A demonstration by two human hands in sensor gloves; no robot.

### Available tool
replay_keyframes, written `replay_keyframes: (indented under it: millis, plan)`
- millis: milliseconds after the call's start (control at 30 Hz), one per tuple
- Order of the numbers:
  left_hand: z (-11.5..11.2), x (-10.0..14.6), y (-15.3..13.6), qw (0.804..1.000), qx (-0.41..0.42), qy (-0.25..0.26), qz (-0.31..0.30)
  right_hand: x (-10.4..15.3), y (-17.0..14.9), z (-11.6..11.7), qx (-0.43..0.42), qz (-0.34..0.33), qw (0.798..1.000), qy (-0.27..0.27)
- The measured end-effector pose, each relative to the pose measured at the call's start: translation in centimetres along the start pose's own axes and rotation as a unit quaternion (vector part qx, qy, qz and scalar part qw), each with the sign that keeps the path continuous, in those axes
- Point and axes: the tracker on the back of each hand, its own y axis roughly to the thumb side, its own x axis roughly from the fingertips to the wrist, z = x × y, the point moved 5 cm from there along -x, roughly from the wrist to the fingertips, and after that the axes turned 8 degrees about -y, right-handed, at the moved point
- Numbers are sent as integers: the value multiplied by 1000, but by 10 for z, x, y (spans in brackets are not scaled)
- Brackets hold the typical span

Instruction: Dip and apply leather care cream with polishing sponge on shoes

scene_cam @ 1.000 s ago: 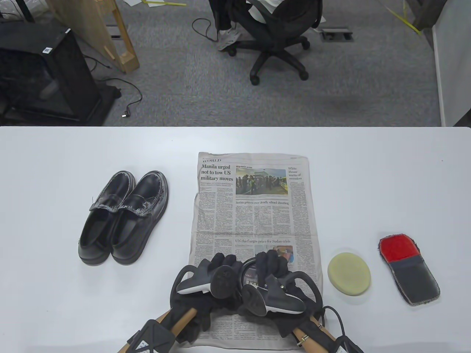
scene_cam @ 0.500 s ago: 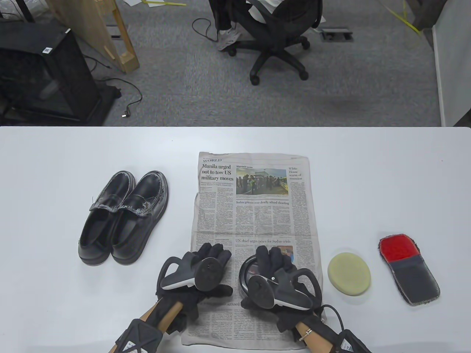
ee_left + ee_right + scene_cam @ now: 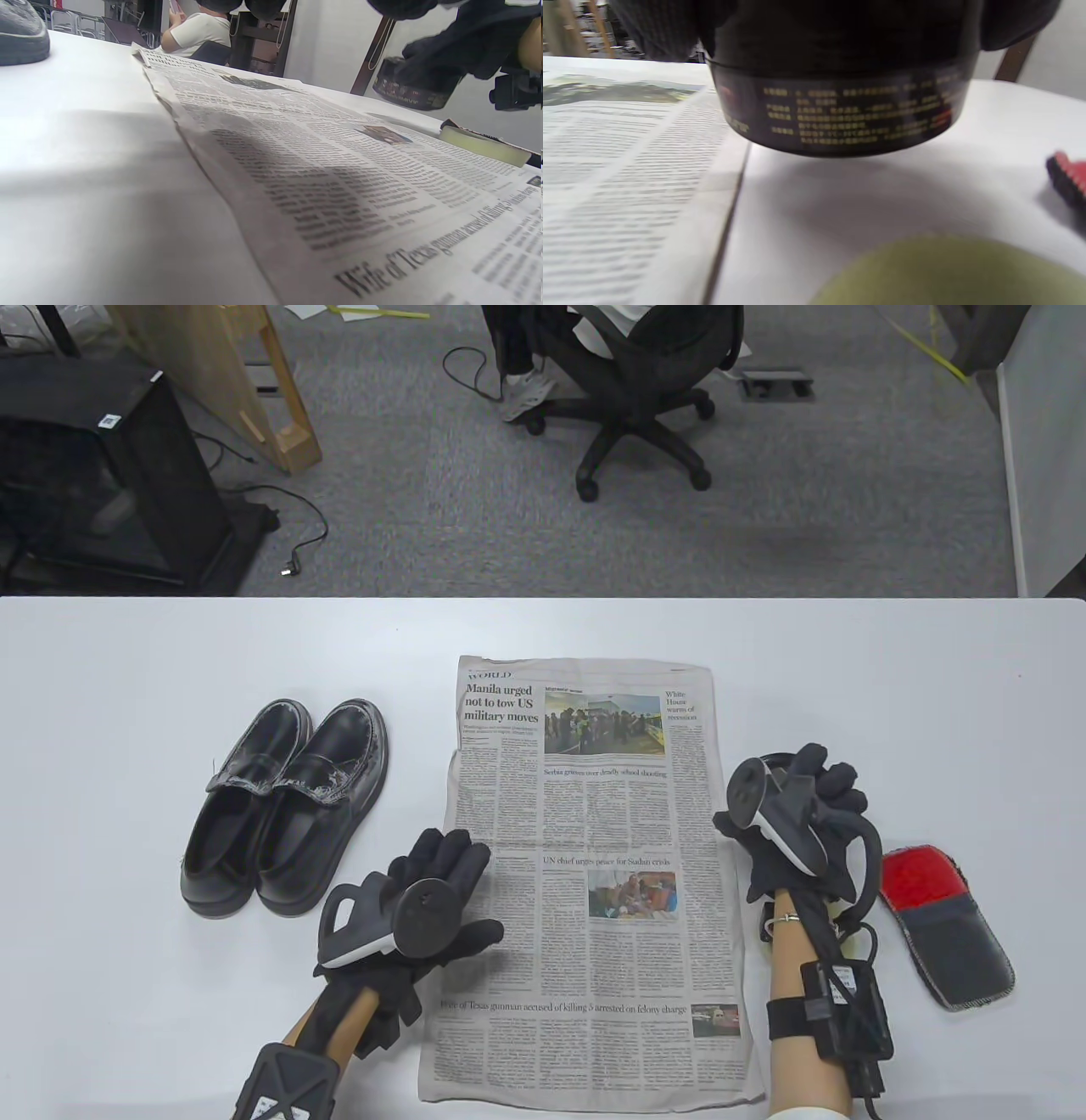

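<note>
Two hands in view. Our right hand [image 3: 806,814] grips the cream tin [image 3: 840,106] off the table, right of the newspaper [image 3: 585,882]; sponge [image 3: 950,275] lies beneath it. Left hand [image 3: 416,899] lies spread beside the shoes [image 3: 284,806].

Black cream tin [image 3: 840,106] airborne, sponge [image 3: 950,271] beneath

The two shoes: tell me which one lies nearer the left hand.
The right-hand shoe of the pair, beside the newspaper. Its heel lies close to the left hand; the other shoe lies beyond it, toward the table's left edge.
</note>
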Motion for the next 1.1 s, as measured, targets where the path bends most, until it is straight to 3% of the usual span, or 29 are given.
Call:
replay_keyframes:
  millis: [100, 233, 367, 533, 667, 767, 933, 1100]
  plan:
    - [-1, 0, -3, 1000, 2, -1, 6, -9, -12, 13, -15, 30, 999, 21]
    - [0, 0, -4, 1000, -14, 5, 15, -13, -17, 30, -8, 20, 999, 39]
    - [1, 1, -4, 1000, -15, 11, 15, -6, -18, 27, -13, 11, 999, 36]
    - [1, 1, -5, 1000, -5, 11, 12, 34, -3, -1, -32, -84, 995, -37]
    - [2, 4, -1, 1000, -8, 13, 4, 91, 24, -10, -119, -210, 970, -32]
    - [2, 5, 2, 1000, -8, 16, -4, 126, 45, -8, -133, -281, 950, -36]
    - [-8, 2, 4, 1000, -24, -2, -7, 152, 65, 8, -107, -344, 933, -21]
    - [-11, 0, 6, 1000, -17, -5, -13, 151, 65, 16, -90, -346, 934, -13]
